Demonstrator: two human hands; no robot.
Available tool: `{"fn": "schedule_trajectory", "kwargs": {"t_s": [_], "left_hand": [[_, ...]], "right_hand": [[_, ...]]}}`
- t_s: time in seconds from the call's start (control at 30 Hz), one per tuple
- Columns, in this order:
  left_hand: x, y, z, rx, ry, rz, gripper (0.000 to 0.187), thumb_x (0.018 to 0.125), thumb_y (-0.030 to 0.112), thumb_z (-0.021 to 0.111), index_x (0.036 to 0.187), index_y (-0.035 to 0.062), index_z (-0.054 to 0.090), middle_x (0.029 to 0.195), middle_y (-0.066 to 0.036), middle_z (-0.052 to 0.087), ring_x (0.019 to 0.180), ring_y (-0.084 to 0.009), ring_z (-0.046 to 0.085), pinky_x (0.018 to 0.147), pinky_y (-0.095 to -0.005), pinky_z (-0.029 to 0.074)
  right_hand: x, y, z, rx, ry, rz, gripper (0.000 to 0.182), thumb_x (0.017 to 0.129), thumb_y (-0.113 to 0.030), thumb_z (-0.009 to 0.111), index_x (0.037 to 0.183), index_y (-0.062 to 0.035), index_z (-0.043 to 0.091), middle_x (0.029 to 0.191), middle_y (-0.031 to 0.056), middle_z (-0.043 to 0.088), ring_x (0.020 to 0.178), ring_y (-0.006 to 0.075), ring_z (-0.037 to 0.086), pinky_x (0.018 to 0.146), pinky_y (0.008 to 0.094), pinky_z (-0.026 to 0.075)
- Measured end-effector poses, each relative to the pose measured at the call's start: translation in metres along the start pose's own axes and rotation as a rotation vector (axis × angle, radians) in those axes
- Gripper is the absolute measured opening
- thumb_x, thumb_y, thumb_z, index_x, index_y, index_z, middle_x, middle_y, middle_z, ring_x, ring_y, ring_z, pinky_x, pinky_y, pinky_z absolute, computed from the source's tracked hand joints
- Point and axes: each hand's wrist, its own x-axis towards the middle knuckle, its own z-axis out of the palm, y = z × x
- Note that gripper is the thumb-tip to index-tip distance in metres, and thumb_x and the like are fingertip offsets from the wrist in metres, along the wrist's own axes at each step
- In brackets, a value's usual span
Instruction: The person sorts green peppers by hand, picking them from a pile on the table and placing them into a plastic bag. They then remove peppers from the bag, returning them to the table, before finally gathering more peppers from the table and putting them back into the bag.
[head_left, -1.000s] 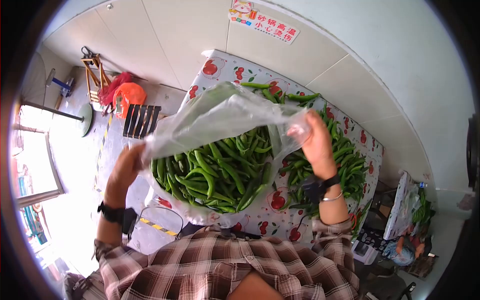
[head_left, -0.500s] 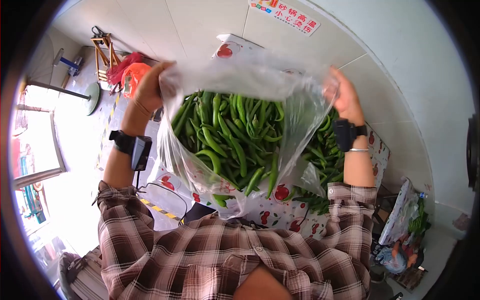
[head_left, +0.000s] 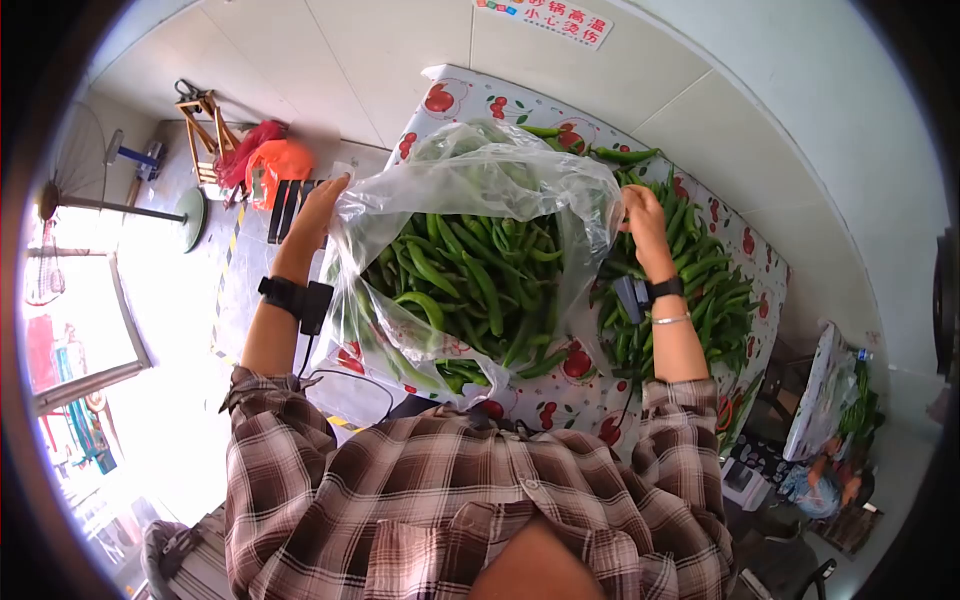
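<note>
A large clear plastic bag (head_left: 375, 205) stands wide-mouthed on the table, with many green chili peppers (head_left: 470, 270) inside it. At the bag's left rim, my left hand (head_left: 318, 212) is closed on the plastic. My right hand (head_left: 645, 222) pinches the rim on the opposite side, its fingertips partly hidden by the film. Beside the bag, under and around my right forearm, lies a loose heap of green chili peppers (head_left: 715, 295). A few more peppers (head_left: 625, 156) lie beyond the bag's far side.
The table has a fruit-patterned cloth (head_left: 440, 98) and stands close to a tiled wall (head_left: 560, 75). On the left floor are a folding wooden stool (head_left: 203, 125), an orange bag (head_left: 280, 165) and a fan base (head_left: 190, 208). Another table (head_left: 812, 390) with greens stands at right.
Both hands have come down and closer together with the bag's rim, which was stretched higher and wider. The far part of the bag has sunk, and more of the loose pepper heap shows.
</note>
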Motion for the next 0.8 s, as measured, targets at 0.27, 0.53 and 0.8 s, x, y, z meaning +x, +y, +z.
{"fn": "schedule_trajectory", "kwargs": {"t_s": [0.27,0.53,0.8], "left_hand": [[-0.054,0.047,0.010,0.324,0.336,0.624,0.042,0.091,0.030,0.046,0.122,0.0022,0.045,0.101,-0.007,0.054,0.094,-0.0149,0.048,0.086,-0.0262,0.037],[-0.160,0.071,0.059,0.496,0.438,1.137,0.038,0.078,0.009,0.060,0.114,0.0034,0.051,0.102,-0.010,0.056,0.097,-0.0224,0.052,0.086,-0.0350,0.040],[-0.187,0.006,0.071,1.021,-0.075,1.243,0.047,0.062,0.019,0.075,0.107,0.0131,0.059,0.102,-0.003,0.053,0.096,-0.0221,0.049,0.082,-0.0344,0.040]], "right_hand": [[-0.090,-0.043,-0.022,-0.114,0.191,-0.305,0.026,0.088,-0.018,0.054,0.110,-0.0050,0.052,0.090,0.0014,0.054,0.077,0.0079,0.050,0.061,0.0214,0.043],[-0.135,-0.071,0.072,-0.519,-0.221,-0.751,0.060,0.064,-0.004,0.070,0.119,-0.0090,0.047,0.116,0.0111,0.047,0.108,0.0303,0.045,0.090,0.0375,0.038],[-0.071,-0.044,0.136,-0.552,-0.220,-1.013,0.011,0.075,-0.011,0.061,0.083,-0.0043,0.058,0.101,0.0115,0.057,0.099,0.0297,0.049,0.084,0.0383,0.040]]}}
